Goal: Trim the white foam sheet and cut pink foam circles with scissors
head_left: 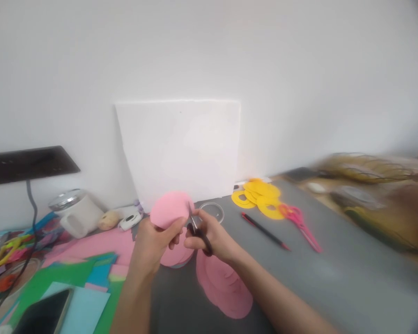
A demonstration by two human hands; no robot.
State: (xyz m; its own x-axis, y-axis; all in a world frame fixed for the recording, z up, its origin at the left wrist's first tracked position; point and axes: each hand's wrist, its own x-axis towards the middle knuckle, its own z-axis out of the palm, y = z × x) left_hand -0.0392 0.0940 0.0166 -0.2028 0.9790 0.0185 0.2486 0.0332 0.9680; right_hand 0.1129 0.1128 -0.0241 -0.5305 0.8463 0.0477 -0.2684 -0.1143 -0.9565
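Observation:
My left hand (153, 241) pinches a pink paper circle (169, 208) and holds it up above the grey table (334, 273). My right hand (211, 236) grips small black-handled scissors (197, 229), whose blades touch the circle's right edge. More pink paper circles (226, 287) lie on the table under and in front of my hands.
Yellow paper rings (259, 195), pink scissors (301, 222), a red-and-black pen (264, 231) and a clear lid (214, 211) lie to the right. Coloured paper sheets (80, 273), a phone (43, 315) and a white mug (76, 213) sit left. A white board (181, 144) leans on the wall.

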